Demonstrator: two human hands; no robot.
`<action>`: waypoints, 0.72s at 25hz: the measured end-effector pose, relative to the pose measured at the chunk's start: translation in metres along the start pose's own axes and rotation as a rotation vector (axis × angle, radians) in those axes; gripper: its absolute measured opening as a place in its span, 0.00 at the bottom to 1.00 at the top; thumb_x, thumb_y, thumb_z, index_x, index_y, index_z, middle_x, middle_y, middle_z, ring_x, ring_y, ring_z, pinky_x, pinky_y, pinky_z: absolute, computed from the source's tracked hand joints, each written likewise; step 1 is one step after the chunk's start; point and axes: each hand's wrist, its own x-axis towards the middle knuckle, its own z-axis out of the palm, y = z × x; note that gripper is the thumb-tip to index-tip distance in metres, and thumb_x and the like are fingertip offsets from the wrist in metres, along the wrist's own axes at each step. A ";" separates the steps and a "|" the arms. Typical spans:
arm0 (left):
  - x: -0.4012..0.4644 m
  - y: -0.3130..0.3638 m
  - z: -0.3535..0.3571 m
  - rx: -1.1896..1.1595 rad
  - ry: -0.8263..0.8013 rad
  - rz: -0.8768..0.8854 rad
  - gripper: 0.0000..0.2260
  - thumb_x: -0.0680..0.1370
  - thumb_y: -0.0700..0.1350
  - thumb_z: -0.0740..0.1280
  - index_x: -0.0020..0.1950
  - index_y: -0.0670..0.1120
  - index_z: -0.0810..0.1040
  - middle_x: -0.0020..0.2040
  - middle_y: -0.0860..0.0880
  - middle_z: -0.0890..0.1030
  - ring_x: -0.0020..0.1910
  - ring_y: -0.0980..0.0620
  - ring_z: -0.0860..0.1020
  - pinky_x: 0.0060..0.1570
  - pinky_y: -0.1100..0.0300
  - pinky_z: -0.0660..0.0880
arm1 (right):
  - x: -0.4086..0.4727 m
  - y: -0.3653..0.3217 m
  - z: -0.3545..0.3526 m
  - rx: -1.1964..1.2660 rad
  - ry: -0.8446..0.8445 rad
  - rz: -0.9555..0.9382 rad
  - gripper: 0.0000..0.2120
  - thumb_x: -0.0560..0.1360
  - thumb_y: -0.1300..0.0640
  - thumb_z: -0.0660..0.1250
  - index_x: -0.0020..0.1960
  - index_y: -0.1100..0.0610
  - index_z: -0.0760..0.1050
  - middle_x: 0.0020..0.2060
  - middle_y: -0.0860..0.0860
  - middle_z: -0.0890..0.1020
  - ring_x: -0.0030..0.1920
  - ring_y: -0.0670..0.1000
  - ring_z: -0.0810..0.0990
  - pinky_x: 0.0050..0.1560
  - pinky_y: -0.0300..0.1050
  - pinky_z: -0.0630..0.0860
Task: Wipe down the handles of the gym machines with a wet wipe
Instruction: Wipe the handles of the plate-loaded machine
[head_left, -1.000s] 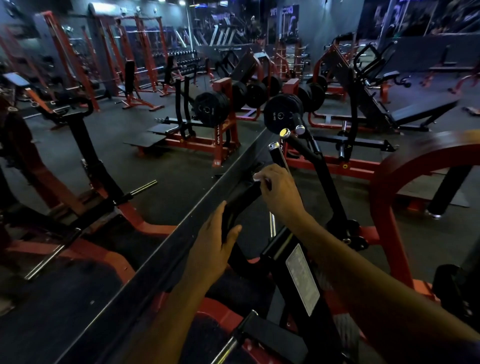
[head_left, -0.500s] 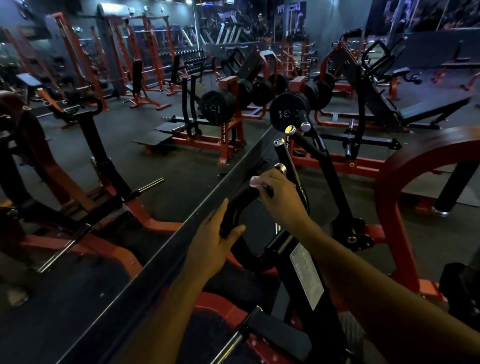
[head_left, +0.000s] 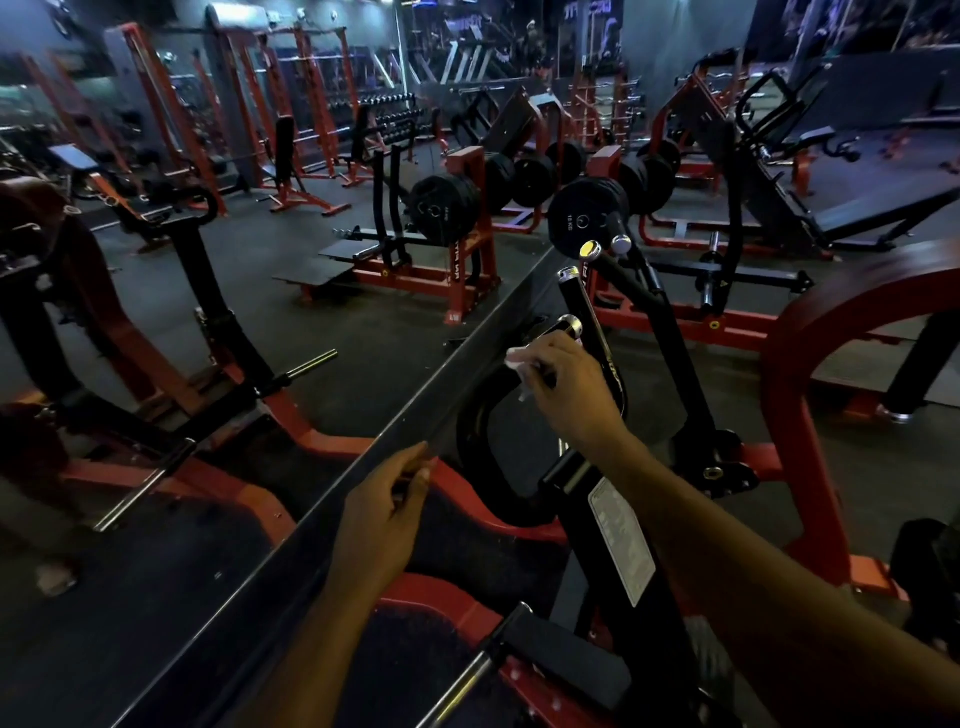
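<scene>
Since 0.5 s earlier, left hand (head_left: 383, 506) had released the black handle (head_left: 475, 431), fingers relaxed; right hand (head_left: 569, 387) gripped wet wipe (head_left: 518, 358) around handle's chrome-tipped end.

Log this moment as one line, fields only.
step: wiping handle | right hand: grips wipe on handle | left hand: off handle, holds nothing

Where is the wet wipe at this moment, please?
In the head view it sits just right of centre, held by the right hand against the black curved handle: the wet wipe shows just below the handle's chrome end cap.
</scene>
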 end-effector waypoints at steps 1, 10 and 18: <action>-0.001 0.000 -0.001 0.010 0.000 0.007 0.15 0.83 0.45 0.66 0.70 0.51 0.78 0.58 0.57 0.83 0.57 0.68 0.78 0.53 0.78 0.69 | 0.005 0.004 -0.003 0.001 0.044 0.042 0.07 0.80 0.64 0.68 0.56 0.61 0.82 0.53 0.53 0.78 0.46 0.38 0.80 0.50 0.32 0.78; 0.014 0.000 -0.016 0.040 -0.003 0.016 0.12 0.82 0.37 0.66 0.60 0.51 0.82 0.51 0.59 0.84 0.48 0.66 0.81 0.48 0.77 0.71 | -0.001 -0.009 0.005 -0.008 -0.036 -0.004 0.07 0.80 0.63 0.67 0.55 0.58 0.82 0.53 0.48 0.77 0.48 0.43 0.80 0.52 0.33 0.77; 0.052 -0.003 -0.015 0.089 -0.075 0.011 0.11 0.83 0.37 0.66 0.57 0.52 0.82 0.49 0.60 0.84 0.46 0.66 0.81 0.48 0.75 0.72 | -0.004 -0.020 0.010 0.011 -0.105 -0.116 0.06 0.79 0.66 0.68 0.53 0.61 0.83 0.51 0.48 0.78 0.46 0.36 0.78 0.48 0.29 0.75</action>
